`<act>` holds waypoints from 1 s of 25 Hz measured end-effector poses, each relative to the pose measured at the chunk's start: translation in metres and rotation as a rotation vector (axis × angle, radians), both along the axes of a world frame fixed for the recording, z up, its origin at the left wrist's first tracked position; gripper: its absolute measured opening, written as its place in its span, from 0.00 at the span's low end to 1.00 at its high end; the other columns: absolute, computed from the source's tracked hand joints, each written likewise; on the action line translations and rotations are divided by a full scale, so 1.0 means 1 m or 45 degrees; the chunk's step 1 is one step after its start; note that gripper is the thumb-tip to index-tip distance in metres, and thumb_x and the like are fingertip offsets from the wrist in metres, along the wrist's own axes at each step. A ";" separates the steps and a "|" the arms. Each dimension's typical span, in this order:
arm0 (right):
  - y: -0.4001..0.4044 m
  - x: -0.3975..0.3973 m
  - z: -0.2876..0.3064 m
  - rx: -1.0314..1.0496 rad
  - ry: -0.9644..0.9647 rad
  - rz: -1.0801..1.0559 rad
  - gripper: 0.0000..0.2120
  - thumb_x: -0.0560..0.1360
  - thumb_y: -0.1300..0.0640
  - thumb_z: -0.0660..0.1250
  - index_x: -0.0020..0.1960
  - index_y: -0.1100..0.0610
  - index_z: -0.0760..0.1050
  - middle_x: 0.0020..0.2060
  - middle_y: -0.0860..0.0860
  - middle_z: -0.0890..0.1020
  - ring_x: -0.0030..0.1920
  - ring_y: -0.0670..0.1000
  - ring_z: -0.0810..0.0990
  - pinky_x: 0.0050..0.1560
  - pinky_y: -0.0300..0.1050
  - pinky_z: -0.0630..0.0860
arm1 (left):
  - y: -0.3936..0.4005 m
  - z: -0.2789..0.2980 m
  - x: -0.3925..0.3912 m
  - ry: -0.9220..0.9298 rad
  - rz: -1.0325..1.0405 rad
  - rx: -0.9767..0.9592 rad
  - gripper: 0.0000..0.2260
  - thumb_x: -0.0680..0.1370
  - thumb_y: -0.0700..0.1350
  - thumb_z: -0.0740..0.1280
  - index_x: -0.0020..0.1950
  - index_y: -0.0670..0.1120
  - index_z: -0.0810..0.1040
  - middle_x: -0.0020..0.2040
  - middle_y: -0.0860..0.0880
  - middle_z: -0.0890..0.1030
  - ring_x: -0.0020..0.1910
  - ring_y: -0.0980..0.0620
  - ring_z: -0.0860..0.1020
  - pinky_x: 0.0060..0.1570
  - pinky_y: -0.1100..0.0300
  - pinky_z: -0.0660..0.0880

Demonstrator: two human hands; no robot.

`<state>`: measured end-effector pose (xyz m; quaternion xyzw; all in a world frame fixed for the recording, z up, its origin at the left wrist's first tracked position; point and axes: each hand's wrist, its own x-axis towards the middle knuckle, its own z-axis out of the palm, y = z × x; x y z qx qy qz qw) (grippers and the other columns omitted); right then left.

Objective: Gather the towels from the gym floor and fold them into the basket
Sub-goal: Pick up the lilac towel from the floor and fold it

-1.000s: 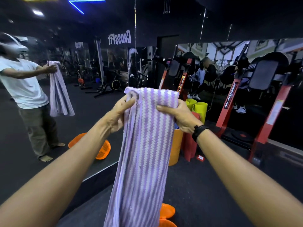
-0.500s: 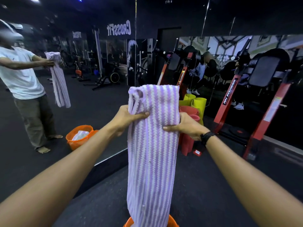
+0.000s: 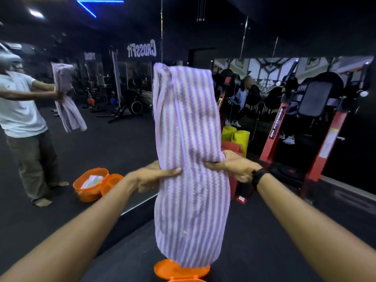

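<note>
A purple-and-white striped towel (image 3: 189, 139), folded into a long narrow strip, is held out in front of me at arm's length. My left hand (image 3: 151, 177) pinches its left edge about halfway down. My right hand (image 3: 234, 165), with a black watch on the wrist, pinches the right edge at the same height. The upper half of the towel stands up above my hands; the lower half hangs down. Its bottom end hangs just above the orange basket (image 3: 181, 270) on the floor at the lower edge of the view.
A wall mirror on the left reflects me, the towel and the orange basket (image 3: 91, 184) with a white towel inside. Red and yellow bins (image 3: 237, 139) stand behind the towel. A red weight machine (image 3: 317, 143) stands at the right on the dark gym floor.
Both hands slid down from the towel's top edge to its middle, so the upper half now stands above them. The towel's lower end came down close over the basket.
</note>
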<state>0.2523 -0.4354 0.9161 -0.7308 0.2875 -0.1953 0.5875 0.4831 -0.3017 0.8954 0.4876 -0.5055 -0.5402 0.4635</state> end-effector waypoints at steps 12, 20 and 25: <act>0.005 0.011 -0.023 0.026 -0.069 0.096 0.35 0.68 0.66 0.75 0.70 0.52 0.65 0.62 0.56 0.78 0.61 0.55 0.79 0.59 0.55 0.77 | -0.022 0.000 0.002 0.358 0.637 0.137 0.27 0.74 0.44 0.73 0.69 0.40 0.67 0.58 0.40 0.80 0.51 0.45 0.82 0.42 0.51 0.81; 0.009 0.024 -0.025 -0.079 -0.160 -0.345 0.56 0.57 0.64 0.82 0.76 0.55 0.55 0.67 0.50 0.66 0.66 0.52 0.71 0.62 0.48 0.74 | -0.017 -0.015 -0.013 -0.134 0.978 -0.038 0.51 0.65 0.39 0.79 0.74 0.45 0.44 0.67 0.43 0.68 0.61 0.45 0.73 0.60 0.50 0.73; 0.018 0.025 -0.026 -0.892 0.275 -0.334 0.15 0.65 0.56 0.79 0.49 0.59 0.81 0.47 0.53 0.82 0.50 0.55 0.78 0.53 0.49 0.75 | -0.015 -0.018 -0.006 -0.643 0.741 -0.270 0.42 0.63 0.43 0.80 0.73 0.52 0.65 0.69 0.47 0.71 0.68 0.46 0.70 0.58 0.57 0.67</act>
